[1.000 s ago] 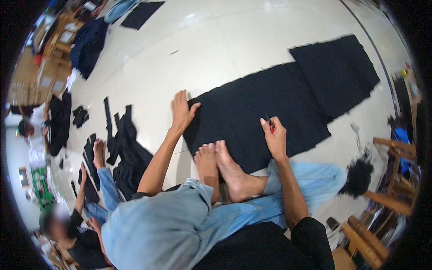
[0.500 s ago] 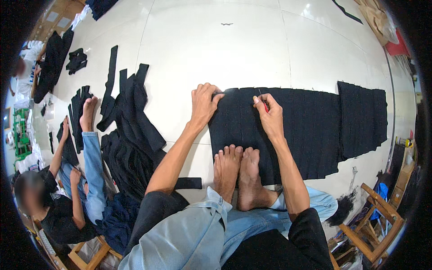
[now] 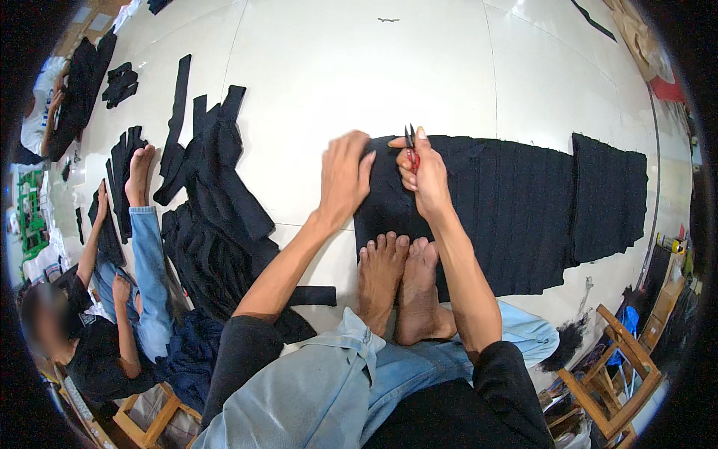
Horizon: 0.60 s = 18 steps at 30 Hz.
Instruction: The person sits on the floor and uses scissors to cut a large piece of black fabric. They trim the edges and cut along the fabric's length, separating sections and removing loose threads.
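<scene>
A long piece of black ribbed fabric (image 3: 516, 209) lies flat on the white tiled floor in front of my bare feet (image 3: 396, 284). My left hand (image 3: 344, 176) presses palm-down on the fabric's left end, fingers spread. My right hand (image 3: 422, 172) grips small red-handled thread snips (image 3: 410, 146), their blades pointing up at the fabric's top edge. A second black panel (image 3: 609, 194) lies just right of the long piece.
A pile of black fabric pieces (image 3: 217, 202) lies to my left. Another person (image 3: 112, 299) in jeans sits on the floor at the lower left, near more black strips (image 3: 123, 153). A wooden stool (image 3: 609, 370) stands at the lower right.
The view has swung left and down. Both hands have shifted along the fabric to its left end, and the snips now stand at the top edge.
</scene>
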Available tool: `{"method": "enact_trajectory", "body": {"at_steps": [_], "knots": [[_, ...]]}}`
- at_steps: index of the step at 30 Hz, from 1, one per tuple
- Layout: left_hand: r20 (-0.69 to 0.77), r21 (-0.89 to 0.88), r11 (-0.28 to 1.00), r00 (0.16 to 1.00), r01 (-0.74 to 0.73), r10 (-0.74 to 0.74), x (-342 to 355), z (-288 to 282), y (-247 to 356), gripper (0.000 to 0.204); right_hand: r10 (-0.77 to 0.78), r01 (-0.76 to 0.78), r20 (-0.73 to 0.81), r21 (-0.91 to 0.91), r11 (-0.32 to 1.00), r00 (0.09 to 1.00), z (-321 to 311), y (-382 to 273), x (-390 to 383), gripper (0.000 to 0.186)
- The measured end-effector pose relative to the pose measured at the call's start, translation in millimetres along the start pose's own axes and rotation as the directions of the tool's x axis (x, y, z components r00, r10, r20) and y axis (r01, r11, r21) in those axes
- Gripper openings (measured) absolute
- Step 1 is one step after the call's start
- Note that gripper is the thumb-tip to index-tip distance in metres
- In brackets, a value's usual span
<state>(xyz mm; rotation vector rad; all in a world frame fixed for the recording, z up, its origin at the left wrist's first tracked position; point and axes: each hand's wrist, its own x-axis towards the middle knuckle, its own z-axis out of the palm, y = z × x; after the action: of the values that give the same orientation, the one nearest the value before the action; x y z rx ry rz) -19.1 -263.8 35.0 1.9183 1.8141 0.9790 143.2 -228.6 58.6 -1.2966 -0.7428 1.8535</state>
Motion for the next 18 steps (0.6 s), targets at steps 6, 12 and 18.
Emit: {"method": "enact_trajectory", "body": {"at_steps": [6,12,18], "knots": [[0.276,0.157,0.987,0.959,0.022,-0.066,32,10,-16,0.04,0.089,-0.083,-0.066,0.094,0.992,0.994,7,27,-2,0.051],[0.403,0.055,0.996,0.912,0.065,-0.082,54,24,-8,0.031,0.165,-0.14,-0.049,0.337,0.931,0.985,-11,35,2,0.043],[0.387,0.046,0.996,0.918,0.073,-0.086,55,27,-8,0.02,0.2,-0.182,-0.016,0.354,0.917,0.98,-17,35,8,0.04]]}}
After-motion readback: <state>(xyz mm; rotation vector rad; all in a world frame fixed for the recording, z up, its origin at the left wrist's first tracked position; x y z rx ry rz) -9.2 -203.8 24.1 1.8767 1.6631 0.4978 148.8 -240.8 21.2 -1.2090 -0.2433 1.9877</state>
